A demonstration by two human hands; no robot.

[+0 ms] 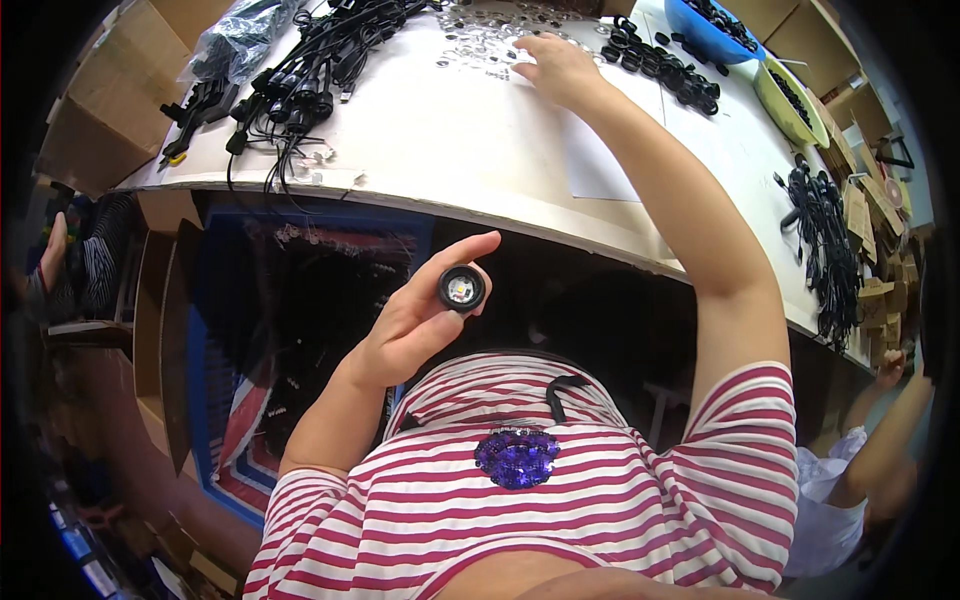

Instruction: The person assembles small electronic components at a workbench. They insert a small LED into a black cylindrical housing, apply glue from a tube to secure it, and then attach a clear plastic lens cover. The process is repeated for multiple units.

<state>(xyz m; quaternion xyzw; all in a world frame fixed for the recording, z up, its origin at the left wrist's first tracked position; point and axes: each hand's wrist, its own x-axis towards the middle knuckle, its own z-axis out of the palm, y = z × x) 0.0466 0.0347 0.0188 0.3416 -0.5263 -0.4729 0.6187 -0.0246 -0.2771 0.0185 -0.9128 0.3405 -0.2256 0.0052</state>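
My left hand [405,320] is wrapped round a small black LED lamp [462,288] in front of my body, below the table's front edge. The lamp's round end faces up and shows a pale chip inside a black rim; the rest is hidden in my hand. My right hand [562,72] reaches far across the white table [480,140], thumb and forefinger apart, at the edge of many small clear lenses [475,45]. No thing shows between those fingers. Right beside this hand lie rows of black rings [655,65].
Black cables with lamp heads [300,100] heap at the left, beside a clear plastic bag [240,40]. At the right stand a blue bowl [712,25] and a green basin [790,105] of black parts, near another cable bundle [825,250]. Another person [850,480] sits at the right.
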